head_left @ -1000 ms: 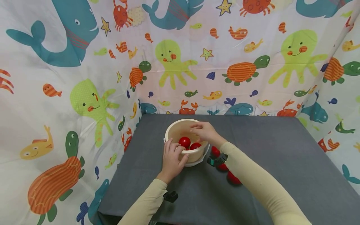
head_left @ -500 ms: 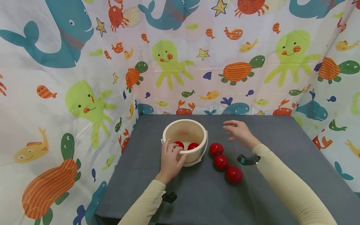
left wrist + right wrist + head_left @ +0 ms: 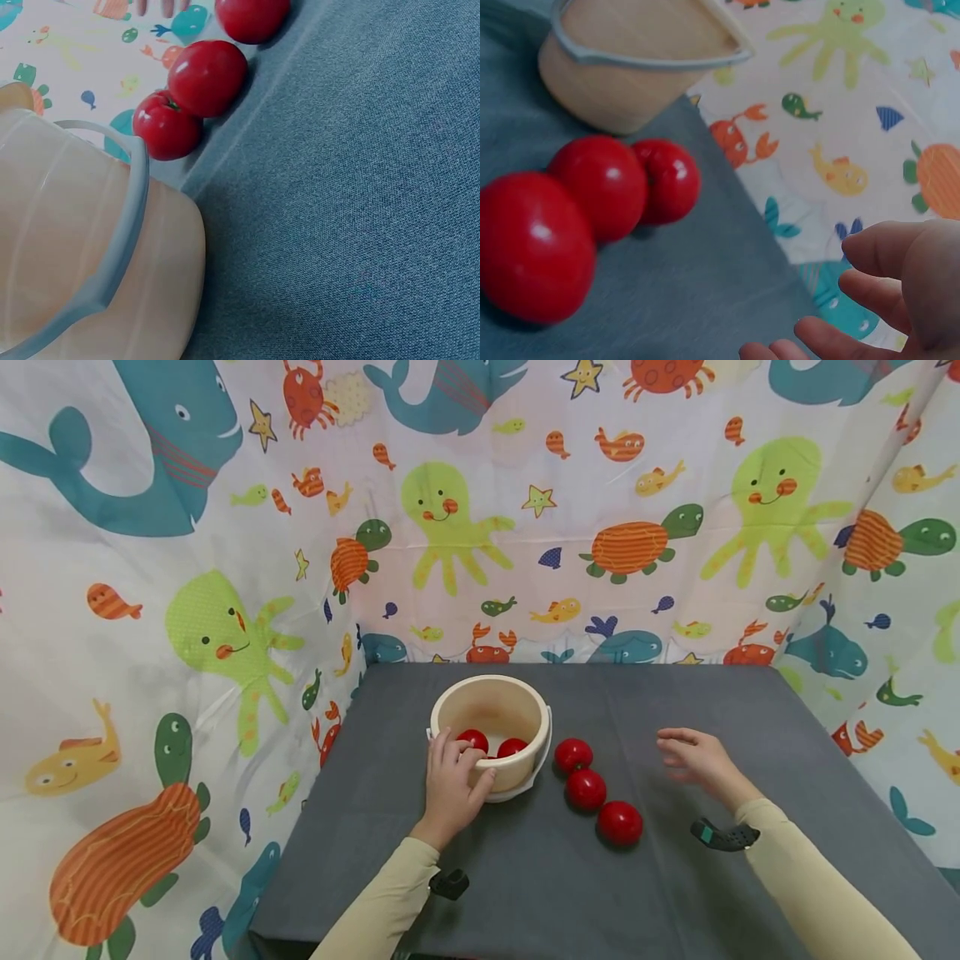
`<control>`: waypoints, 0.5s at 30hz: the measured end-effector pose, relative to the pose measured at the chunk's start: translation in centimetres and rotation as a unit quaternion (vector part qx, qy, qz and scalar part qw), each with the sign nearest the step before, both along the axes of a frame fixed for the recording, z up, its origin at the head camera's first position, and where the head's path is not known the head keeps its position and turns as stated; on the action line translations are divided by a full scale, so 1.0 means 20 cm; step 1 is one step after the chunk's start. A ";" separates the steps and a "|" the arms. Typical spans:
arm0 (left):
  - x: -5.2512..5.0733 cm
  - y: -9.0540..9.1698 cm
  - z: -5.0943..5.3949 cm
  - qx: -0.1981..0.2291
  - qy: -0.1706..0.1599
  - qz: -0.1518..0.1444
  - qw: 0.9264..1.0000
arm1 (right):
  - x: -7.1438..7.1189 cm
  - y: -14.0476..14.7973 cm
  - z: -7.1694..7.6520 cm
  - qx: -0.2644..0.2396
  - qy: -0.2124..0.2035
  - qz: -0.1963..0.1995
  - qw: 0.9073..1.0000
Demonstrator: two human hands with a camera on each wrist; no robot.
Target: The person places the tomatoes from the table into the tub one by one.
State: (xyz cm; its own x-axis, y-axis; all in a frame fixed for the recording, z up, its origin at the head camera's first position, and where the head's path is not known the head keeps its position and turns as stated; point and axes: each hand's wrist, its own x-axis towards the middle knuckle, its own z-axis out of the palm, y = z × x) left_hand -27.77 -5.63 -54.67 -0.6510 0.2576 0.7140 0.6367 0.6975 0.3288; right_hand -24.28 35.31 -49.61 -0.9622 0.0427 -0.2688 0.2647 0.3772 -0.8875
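Observation:
A cream bucket (image 3: 525,767) with a pale handle (image 3: 133,206) stands upright on the table. My left hand (image 3: 452,785) grips its near left rim, fingers over the edge and thumb outside. Inside lie red tomatoes (image 3: 512,747); two show clearly, and the hand and rim partly hide the bottom. To the bucket's right, three tomatoes sit in a slanting row: a far one (image 3: 573,755), a middle one (image 3: 586,789) and a near one (image 3: 619,823). Right of that row my right hand (image 3: 705,765) hovers with loose, spread fingers (image 3: 874,251), holding nothing.
A dark grey cloth (image 3: 540,893) covers the table. Behind and at both sides hangs a white curtain (image 3: 495,552) printed with sea animals. Each wrist wears a black band, such as the right one (image 3: 723,835).
My right hand has come out of the bucket, empty, and moved right past the three loose tomatoes, then nearer. The left hand has stayed on the rim. Tomatoes inside have shifted slightly.

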 end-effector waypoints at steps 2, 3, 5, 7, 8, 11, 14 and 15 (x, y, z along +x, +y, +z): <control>0.00 0.00 0.00 0.000 0.004 0.000 1.000 | 0.03 0.01 -0.04 0.001 -0.004 -0.002 1.000; 0.00 0.00 0.00 0.000 0.004 0.000 1.000 | 0.04 0.01 -0.06 -0.003 -0.007 -0.004 1.000; 0.00 0.00 0.00 0.000 0.004 0.000 1.000 | 0.06 0.01 -0.10 -0.009 -0.011 -0.004 1.000; 0.00 0.00 0.00 -0.001 0.002 -0.001 1.000 | 0.08 0.01 -0.13 -0.012 -0.015 0.000 1.000; 0.00 0.00 0.00 -0.002 -0.002 -0.001 1.000 | 0.09 0.00 -0.15 -0.012 -0.016 0.005 1.000; 0.00 0.00 0.01 -0.002 -0.004 0.000 1.000 | 0.12 -0.03 -0.20 -0.014 -0.023 0.006 1.000; 0.00 0.00 0.01 -0.002 -0.003 0.002 1.000 | 0.14 -0.07 -0.25 -0.015 -0.030 0.008 0.999; 0.00 0.00 0.01 -0.001 -0.001 0.002 1.000 | 0.14 -0.08 -0.26 -0.018 -0.032 0.009 0.999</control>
